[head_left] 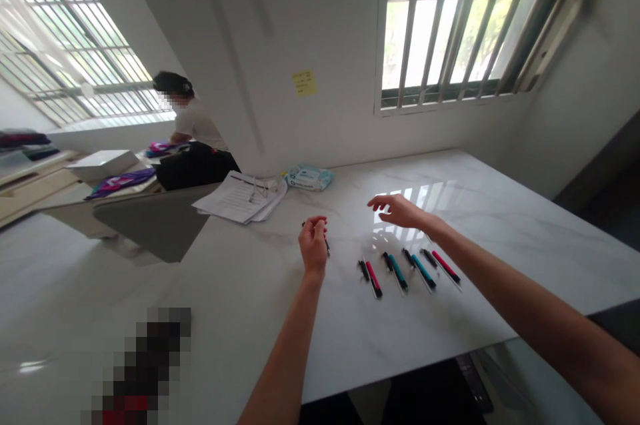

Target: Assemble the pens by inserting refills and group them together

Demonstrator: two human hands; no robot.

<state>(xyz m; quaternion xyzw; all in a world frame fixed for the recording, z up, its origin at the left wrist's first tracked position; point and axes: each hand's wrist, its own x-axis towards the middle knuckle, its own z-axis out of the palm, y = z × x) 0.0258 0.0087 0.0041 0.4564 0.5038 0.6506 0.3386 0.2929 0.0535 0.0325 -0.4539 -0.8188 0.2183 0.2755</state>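
White tabletop [500, 211], glossy, grey marble veining; we note bright, barred reflections [437, 197] toward the back. On the front half, four small groups in a row, near one another, each laid slantwise. Left to right we log the coloured barrels: first red barrel [373, 277], first teal barrel [398, 271], second teal barrel [423, 271], second red barrel [446, 265]; all dark at the near end. Beside each, a short black piece and a thin pale rod. Back edge, by the wall: light-blue soft pack [309, 178]. Left of it, loose printed sheets [240, 198], overlapping unevenly.
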